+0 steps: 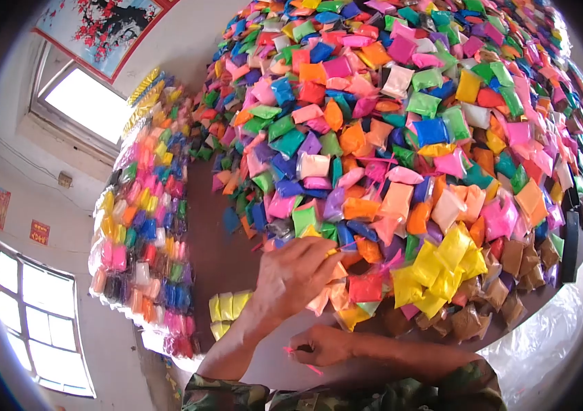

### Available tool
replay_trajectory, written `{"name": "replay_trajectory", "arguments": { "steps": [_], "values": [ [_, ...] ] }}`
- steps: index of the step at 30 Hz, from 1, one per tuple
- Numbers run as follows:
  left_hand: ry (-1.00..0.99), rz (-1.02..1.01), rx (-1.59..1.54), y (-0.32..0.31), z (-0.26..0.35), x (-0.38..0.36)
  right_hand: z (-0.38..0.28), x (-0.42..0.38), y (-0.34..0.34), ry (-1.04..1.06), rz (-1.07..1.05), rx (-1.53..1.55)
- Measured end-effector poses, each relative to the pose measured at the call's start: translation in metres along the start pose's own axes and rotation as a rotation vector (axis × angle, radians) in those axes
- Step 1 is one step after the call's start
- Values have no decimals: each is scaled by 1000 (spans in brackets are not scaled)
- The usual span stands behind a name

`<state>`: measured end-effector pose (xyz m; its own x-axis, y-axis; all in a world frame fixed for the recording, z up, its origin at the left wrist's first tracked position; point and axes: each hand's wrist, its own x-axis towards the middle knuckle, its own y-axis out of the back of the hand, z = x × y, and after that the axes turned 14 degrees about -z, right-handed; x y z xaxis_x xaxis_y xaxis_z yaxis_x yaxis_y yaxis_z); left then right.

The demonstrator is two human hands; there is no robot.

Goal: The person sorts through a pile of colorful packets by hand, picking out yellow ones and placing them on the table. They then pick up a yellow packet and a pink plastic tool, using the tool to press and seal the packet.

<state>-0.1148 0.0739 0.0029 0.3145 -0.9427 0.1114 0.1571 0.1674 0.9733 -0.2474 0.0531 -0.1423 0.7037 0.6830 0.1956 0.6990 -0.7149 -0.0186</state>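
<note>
My left hand (298, 274) is closed at the near edge of a big heap of small coloured packets (373, 164), its fingers bent together. Thin pink pieces show beside it; what it pinches is too small to tell. Lower down, close to my body, my right hand (322, 344) is closed on a thin pink strip (314, 370), whose ends stick out by its fingers. A bunch of yellow packets (442, 267) lies on the heap, right of my left hand. Brown packets (469, 322) are below and right of that bunch.
Packed rows of coloured packets (144, 240) stand at the left. A few yellow packets (230, 306) lie left of my left wrist, on the dark tabletop (212, 226). Clear plastic film (545, 349) is at the lower right. Windows (38, 315) are in the left wall.
</note>
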Motion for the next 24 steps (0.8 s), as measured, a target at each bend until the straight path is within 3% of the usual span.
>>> {"name": "replay_trajectory", "arguments": {
  "steps": [3,12,13,18,24],
  "values": [
    [117,60,-32,-4,-31,12,11,5,-4,69,23,6],
    [-189,260,412,-4,-90,242,-4,0,1,46,27,48],
    [-141,209,389,-11,-98,252,-1,1,0,54,42,37],
    [11,-25,319,-14,-107,229,-1,-1,1,33,34,33],
    [-139,128,90,-5,-106,185,11,5,-7,26,56,10]
  ]
}}
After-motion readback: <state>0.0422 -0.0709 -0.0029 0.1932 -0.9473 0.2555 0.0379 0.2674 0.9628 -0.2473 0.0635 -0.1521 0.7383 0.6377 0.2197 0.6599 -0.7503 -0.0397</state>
